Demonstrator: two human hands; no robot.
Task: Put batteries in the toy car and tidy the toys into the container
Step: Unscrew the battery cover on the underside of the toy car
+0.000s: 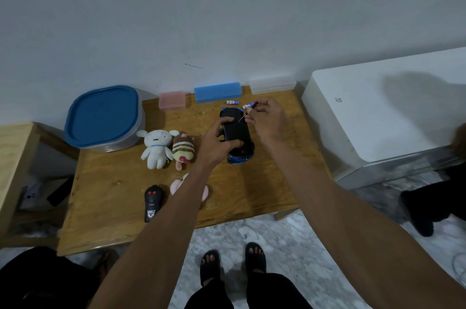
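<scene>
Toy car (237, 132) belly-up on the wooden table (113, 197), our left hand (216, 142) gripping its sides.
Hard, light plastic, probably slippery, so we'd hold the flanks; right hand (268, 119) pinches a thin screwdriver (248, 113).

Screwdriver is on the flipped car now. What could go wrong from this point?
1. The thin screwdriver pinched in the right hand could slip off the upturned blue-and-black toy car, which only the left hand steadies.
2. The small batteries lying loose on the wooden table behind the car might roll if knocked.
3. A freed screw could easily get lost.
</scene>
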